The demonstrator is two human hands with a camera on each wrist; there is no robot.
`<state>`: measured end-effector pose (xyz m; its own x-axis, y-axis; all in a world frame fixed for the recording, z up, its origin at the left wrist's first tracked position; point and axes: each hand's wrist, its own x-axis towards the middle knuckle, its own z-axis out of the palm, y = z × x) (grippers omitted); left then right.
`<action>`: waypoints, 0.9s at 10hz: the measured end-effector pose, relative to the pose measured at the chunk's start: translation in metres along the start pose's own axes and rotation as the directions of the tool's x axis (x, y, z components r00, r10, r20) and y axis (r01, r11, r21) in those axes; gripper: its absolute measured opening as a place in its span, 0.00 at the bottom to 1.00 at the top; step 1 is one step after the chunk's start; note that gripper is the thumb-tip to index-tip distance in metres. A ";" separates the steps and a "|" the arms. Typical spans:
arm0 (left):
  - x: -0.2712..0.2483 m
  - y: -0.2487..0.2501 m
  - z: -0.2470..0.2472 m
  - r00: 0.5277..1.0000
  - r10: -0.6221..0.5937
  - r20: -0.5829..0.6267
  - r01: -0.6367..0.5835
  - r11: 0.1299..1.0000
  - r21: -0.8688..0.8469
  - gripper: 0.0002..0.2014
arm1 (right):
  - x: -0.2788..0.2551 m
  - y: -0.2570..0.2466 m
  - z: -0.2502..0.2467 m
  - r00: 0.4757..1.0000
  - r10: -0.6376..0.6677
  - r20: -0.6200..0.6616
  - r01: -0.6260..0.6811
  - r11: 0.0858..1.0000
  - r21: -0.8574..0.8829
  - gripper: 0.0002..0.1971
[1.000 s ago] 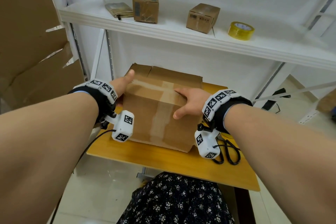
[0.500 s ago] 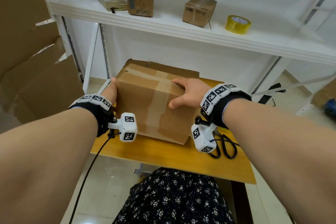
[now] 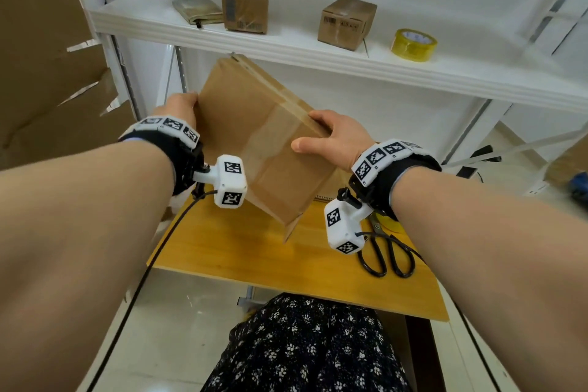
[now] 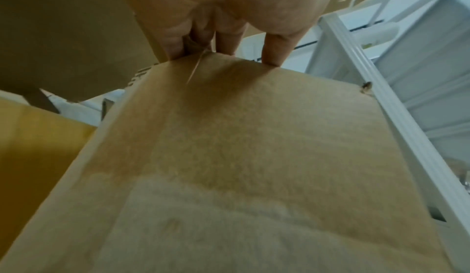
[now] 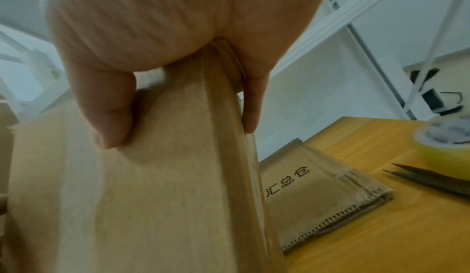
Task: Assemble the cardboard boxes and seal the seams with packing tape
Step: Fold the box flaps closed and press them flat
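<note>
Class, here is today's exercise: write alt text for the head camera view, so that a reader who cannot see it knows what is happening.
Two hands hold a taped cardboard box tilted above a wooden table, the left hand at its left edge, the right hand at its right. Scissors lie on the table; two small boxes and a yellow tape roll sit on a white shelf behind.

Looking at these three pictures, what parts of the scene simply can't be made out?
- Far side of the cardboard box: hidden in the head view by the box itself, so open flaps cannot be told.
- Left hand fingers: their tips disappear behind the box edge in the left wrist view.
- Tape roll on the table: blurred, cut off by the right wrist picture's edge.
- Labels on the small shelf boxes: too small in the head view.
</note>
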<state>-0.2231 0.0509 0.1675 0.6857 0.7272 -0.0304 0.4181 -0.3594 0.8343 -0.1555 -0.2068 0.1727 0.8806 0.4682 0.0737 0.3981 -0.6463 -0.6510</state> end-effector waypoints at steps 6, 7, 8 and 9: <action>-0.025 -0.011 0.046 0.958 -0.080 0.276 0.067 0.996 0.054 0.23 | -0.031 0.038 0.000 0.954 0.220 0.206 -0.199 0.973 -0.118 0.73; -0.031 -0.011 0.047 0.954 -0.088 0.288 0.122 0.987 -0.101 0.21 | -0.024 0.044 0.000 0.932 0.286 0.225 -0.254 0.954 -0.158 0.79; -0.030 -0.006 0.051 0.947 -0.186 0.261 0.301 0.795 -0.527 0.17 | -0.027 0.037 -0.004 0.934 0.285 0.215 -0.267 0.957 -0.111 0.69; -0.031 -0.002 0.053 0.930 -0.190 0.314 0.354 0.690 -0.632 0.09 | -0.023 0.035 -0.004 0.929 0.326 0.174 -0.302 0.941 -0.155 0.61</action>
<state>-0.2137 -0.0016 0.1377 0.7457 0.5611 -0.3592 0.1546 0.3787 0.9125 -0.1612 -0.2422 0.1513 0.9035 0.3286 -0.2753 0.1486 -0.8425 -0.5179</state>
